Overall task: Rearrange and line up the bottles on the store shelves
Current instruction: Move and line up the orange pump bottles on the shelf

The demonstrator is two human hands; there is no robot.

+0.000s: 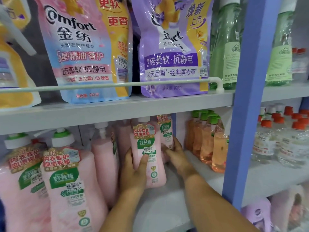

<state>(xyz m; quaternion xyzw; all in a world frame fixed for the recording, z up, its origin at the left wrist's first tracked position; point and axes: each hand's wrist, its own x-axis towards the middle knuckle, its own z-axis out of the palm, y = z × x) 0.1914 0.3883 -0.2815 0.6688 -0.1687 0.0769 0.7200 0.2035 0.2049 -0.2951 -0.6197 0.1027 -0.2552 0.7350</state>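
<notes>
Both my forearms reach in from the bottom edge toward the lower shelf. My left hand grips a pink pump bottle from its left side, thumb curled across the front label, fingers hidden behind it. That bottle stands upright on the lower shelf, roughly mid-frame, label facing me, price sticker reads 29.00. My right hand sits just right of it, fingers curled around the base of a second pink bottle standing behind and to the right; grip looks like a hold but fingertips are partly hidden.

Left of my left hand, a plain-backed pink bottle stands turned sideways, touching or nearly touching the held one. Further left, 2 large pink bottles with green-and-white caps stand at the shelf front, labels forward, close to the camera.

Right of my right hand, past a thin divider, a row of orange pump bottles with green tops runs front to back. Beyond the blue upright post, clear bottles with orange caps fill the next bay.

Upper shelf: a pink-blue Comfort refill pouch and a purple refill pouch stand side by side behind a white rail. Green tall bottles stand right of them.
</notes>
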